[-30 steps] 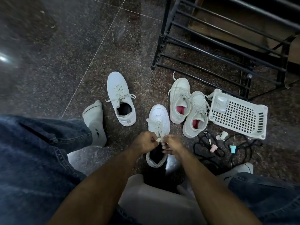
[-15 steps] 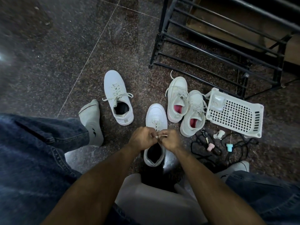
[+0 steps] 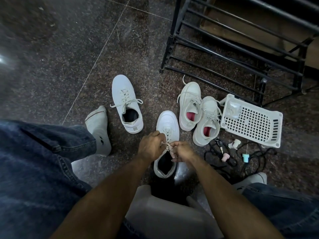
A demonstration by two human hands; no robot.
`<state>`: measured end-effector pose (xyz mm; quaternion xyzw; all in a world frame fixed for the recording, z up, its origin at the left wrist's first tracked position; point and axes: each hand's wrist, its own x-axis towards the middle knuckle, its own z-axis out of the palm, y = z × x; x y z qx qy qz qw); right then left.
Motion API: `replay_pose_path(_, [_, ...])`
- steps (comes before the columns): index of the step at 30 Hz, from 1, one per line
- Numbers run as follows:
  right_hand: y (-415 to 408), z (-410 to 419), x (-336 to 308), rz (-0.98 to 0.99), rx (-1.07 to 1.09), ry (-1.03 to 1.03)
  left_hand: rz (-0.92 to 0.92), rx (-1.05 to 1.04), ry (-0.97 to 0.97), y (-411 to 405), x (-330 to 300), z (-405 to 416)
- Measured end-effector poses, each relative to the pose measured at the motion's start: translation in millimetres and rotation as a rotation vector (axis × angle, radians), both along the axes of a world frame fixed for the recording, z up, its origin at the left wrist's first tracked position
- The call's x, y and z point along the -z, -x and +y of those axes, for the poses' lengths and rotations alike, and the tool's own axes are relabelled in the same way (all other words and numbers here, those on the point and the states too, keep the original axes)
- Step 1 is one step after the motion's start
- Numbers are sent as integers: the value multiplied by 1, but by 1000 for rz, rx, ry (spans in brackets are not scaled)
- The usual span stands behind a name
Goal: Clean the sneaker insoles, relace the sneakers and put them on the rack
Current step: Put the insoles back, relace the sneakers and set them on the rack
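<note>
A white sneaker (image 3: 167,123) with a dark inside stands on the floor between my knees, toe pointing away. My left hand (image 3: 150,147) and my right hand (image 3: 181,151) meet over its tongue, each pinching the pale lace (image 3: 166,146). Its mate (image 3: 126,102), laced and tied, lies further off to the left. Two more white sneakers with pink insoles, one at the back (image 3: 189,105) and one nearer me (image 3: 207,120), sit side by side to the right. The black metal shoe rack (image 3: 241,45) stands at the upper right.
A white perforated plastic basket (image 3: 252,122) lies right of the pink-insoled pair. Black cords (image 3: 224,159), keys and small pink and blue plugs are scattered below it. My socked feet (image 3: 98,128) rest on the dark stone floor; I sit on a pale stool (image 3: 165,213).
My hands have drawn slightly apart along the lace over the sneaker's tongue. The camera has shifted a little; the shoes stay put.
</note>
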<state>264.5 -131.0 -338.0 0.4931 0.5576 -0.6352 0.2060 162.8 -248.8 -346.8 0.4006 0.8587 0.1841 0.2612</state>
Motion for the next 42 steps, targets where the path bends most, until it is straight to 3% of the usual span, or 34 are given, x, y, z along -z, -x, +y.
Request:
replay_pose_path(3, [-2,2,-2,12,35,102,-35,-13,-10,0,-1,-1])
replay_pose_path(8, [-1,-1,-2,-24,138,104,-99,62,12,-3,-3,-6])
replay_pose_path(22, [1,-4,-5,8,7,-73,180,136,101,-4,-12,7])
replay_pose_path(25, [3,-6,-4,9,-25,-143,143,109,177,-6,-18,10])
replay_pose_path(32, [-1,-8,-1,19,48,-81,-206,2,269,-9,-17,9])
replay_pose_path(42, [-1,-7,9,19,-43,-236,-36,10,309,0,-23,19])
